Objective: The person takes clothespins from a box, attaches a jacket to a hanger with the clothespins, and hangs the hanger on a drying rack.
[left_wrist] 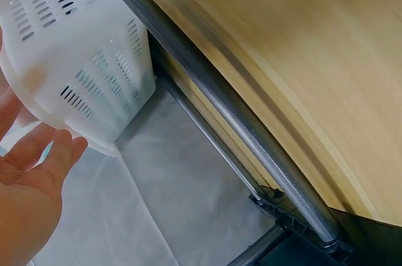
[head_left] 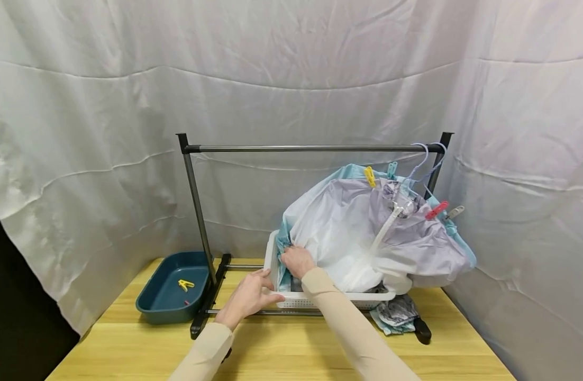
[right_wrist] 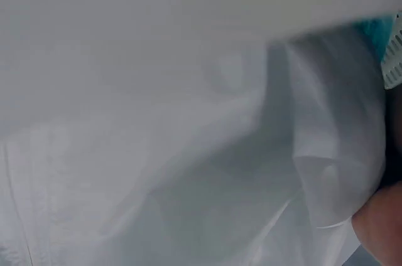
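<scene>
A white plastic basket (head_left: 293, 300) with slotted walls stands at the rack's right half, tipped in the left wrist view. My left hand (head_left: 247, 296) holds its front left corner, thumb along the front rim; its fingers (left_wrist: 58, 156) show against the rim. My right hand (head_left: 298, 261) reaches inside the basket's left end with curled fingers, gripping the edge of a white and lilac garment (head_left: 339, 227) with light blue fabric. The fingertips are hidden. That garment hangs from a hanger (head_left: 422, 161) and spills over the basket. Pale cloth (right_wrist: 157, 153) fills the right wrist view.
A dark metal rack (head_left: 301, 148) spans the wooden table (head_left: 144, 354). At left, a dark teal tub (head_left: 158, 288) holds a yellow clothespin (head_left: 185, 284). Several clothespins, one red (head_left: 436, 210), sit on the garment. Crumpled patterned cloth (head_left: 398, 312) lies by the rack's right foot (head_left: 422, 330).
</scene>
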The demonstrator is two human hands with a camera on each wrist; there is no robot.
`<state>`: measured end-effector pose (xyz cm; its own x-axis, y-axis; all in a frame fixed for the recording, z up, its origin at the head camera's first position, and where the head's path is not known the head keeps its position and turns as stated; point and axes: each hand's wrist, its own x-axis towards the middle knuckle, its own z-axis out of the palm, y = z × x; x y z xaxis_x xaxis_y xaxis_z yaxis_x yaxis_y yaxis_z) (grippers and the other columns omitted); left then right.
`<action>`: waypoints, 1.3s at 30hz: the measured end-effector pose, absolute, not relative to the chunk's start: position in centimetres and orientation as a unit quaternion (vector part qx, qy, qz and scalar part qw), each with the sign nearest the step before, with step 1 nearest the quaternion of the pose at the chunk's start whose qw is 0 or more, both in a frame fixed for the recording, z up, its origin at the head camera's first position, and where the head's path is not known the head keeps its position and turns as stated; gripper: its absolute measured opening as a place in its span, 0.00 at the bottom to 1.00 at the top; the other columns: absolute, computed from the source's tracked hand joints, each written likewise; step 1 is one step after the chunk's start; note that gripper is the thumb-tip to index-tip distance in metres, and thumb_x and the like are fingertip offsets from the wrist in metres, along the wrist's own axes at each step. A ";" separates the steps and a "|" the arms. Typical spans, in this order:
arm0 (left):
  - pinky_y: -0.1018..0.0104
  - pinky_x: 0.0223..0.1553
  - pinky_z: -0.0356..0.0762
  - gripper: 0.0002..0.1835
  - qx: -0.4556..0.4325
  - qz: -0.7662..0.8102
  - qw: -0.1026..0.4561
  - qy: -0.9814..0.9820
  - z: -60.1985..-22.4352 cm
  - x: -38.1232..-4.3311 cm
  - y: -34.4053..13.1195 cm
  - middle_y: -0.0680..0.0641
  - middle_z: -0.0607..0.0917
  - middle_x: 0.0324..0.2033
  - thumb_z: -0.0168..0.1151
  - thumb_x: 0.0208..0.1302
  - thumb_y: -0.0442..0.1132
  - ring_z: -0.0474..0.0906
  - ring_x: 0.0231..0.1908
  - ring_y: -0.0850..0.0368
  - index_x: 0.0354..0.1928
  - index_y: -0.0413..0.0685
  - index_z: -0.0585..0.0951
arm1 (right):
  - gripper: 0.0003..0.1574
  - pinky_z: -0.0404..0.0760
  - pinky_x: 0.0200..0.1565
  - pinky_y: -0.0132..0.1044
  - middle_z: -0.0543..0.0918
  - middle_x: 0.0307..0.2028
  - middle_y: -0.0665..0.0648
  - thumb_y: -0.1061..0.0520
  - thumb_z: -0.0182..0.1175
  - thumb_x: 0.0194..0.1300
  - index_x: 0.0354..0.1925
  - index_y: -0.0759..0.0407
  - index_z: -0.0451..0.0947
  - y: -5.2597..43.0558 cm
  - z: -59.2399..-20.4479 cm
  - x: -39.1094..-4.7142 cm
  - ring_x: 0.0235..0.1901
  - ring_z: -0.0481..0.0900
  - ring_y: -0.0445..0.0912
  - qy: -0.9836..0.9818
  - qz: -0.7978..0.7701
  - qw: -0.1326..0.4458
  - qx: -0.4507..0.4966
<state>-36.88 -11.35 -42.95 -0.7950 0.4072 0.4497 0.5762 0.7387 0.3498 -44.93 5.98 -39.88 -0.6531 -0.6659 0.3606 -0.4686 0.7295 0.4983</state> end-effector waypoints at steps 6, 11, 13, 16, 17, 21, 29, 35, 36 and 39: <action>0.47 0.62 0.72 0.21 -0.259 -0.248 0.170 -0.918 -42.9 -36.7 -11.3 0.37 0.81 0.58 0.71 0.54 0.60 0.74 0.63 0.41 0.32 0.49 0.90 | 0.07 0.83 0.33 0.40 0.85 0.29 0.51 0.59 0.73 0.51 0.27 0.52 0.83 7.7 -39.3 -45.0 0.30 0.83 0.47 -0.889 -0.131 0.289 0.331; 0.47 0.63 0.71 0.21 -0.243 -0.252 0.171 -0.921 -42.8 -36.5 -11.6 0.39 0.79 0.60 0.71 0.53 0.61 0.73 0.63 0.42 0.32 0.50 0.89 | 0.08 0.83 0.33 0.44 0.86 0.29 0.53 0.57 0.73 0.50 0.28 0.52 0.82 10.1 -38.1 -45.3 0.31 0.83 0.50 -0.900 -0.097 0.279 0.319; 0.47 0.63 0.71 0.22 -0.236 -0.258 0.168 -0.922 -42.8 -36.4 -11.9 0.39 0.79 0.61 0.71 0.53 0.61 0.72 0.64 0.41 0.33 0.49 0.89 | 0.05 0.83 0.33 0.45 0.86 0.29 0.53 0.60 0.70 0.52 0.28 0.53 0.82 11.4 -37.9 -45.4 0.32 0.82 0.51 -0.901 -0.083 0.280 0.319; 0.44 0.63 0.70 0.23 -0.225 -0.265 0.163 -0.923 -42.8 -36.2 -12.3 0.39 0.78 0.62 0.71 0.52 0.61 0.72 0.64 0.39 0.33 0.48 0.89 | 0.06 0.83 0.32 0.45 0.86 0.29 0.53 0.65 0.66 0.53 0.26 0.54 0.82 13.4 -37.9 -45.3 0.32 0.82 0.51 -0.897 -0.074 0.292 0.323; 0.43 0.63 0.70 0.23 -0.222 -0.266 0.161 -0.924 -42.9 -36.1 -12.5 0.39 0.77 0.62 0.71 0.52 0.61 0.71 0.64 0.39 0.34 0.48 0.89 | 0.07 0.83 0.31 0.45 0.85 0.28 0.53 0.66 0.66 0.52 0.25 0.54 0.82 14.2 -37.9 -45.3 0.32 0.82 0.51 -0.895 -0.073 0.297 0.324; 0.43 0.61 0.72 0.24 -0.216 -0.272 0.166 -0.923 -43.1 -35.9 -13.2 0.39 0.77 0.62 0.72 0.51 0.62 0.72 0.64 0.39 0.35 0.47 0.90 | 0.08 0.82 0.32 0.43 0.84 0.27 0.52 0.66 0.65 0.50 0.21 0.54 0.80 17.1 -37.9 -45.2 0.30 0.82 0.50 -0.881 -0.066 0.326 0.336; 0.41 0.59 0.73 0.25 -0.218 -0.282 0.172 -0.918 -43.1 -36.0 -14.3 0.38 0.77 0.62 0.73 0.50 0.60 0.73 0.63 0.37 0.35 0.45 0.90 | 0.10 0.81 0.28 0.47 0.83 0.26 0.56 0.68 0.60 0.54 0.21 0.57 0.81 22.3 -37.1 -44.3 0.30 0.79 0.54 -0.888 -0.086 0.366 0.263; 0.44 0.59 0.74 0.22 -0.219 -0.277 0.169 -0.920 -43.1 -36.2 -14.5 0.38 0.78 0.62 0.74 0.49 0.60 0.74 0.62 0.39 0.33 0.49 0.90 | 0.08 0.81 0.36 0.54 0.85 0.28 0.60 0.62 0.58 0.62 0.29 0.59 0.83 23.6 -37.0 -43.0 0.33 0.81 0.58 -0.926 -0.096 0.302 0.205; 0.44 0.59 0.75 0.21 -0.219 -0.278 0.168 -0.920 -43.1 -36.3 -14.4 0.38 0.78 0.61 0.74 0.49 0.60 0.74 0.63 0.39 0.33 0.49 0.90 | 0.10 0.80 0.40 0.55 0.86 0.31 0.61 0.59 0.56 0.65 0.32 0.59 0.83 23.4 -37.1 -42.7 0.36 0.81 0.58 -0.935 -0.086 0.277 0.202; 0.44 0.58 0.75 0.21 -0.223 -0.279 0.163 -0.919 -43.2 -36.4 -14.2 0.39 0.78 0.62 0.74 0.49 0.60 0.73 0.63 0.39 0.33 0.50 0.90 | 0.23 0.74 0.46 0.57 0.88 0.40 0.59 0.48 0.44 0.73 0.38 0.55 0.84 22.6 -37.5 -42.0 0.43 0.81 0.59 -0.958 -0.048 0.216 0.184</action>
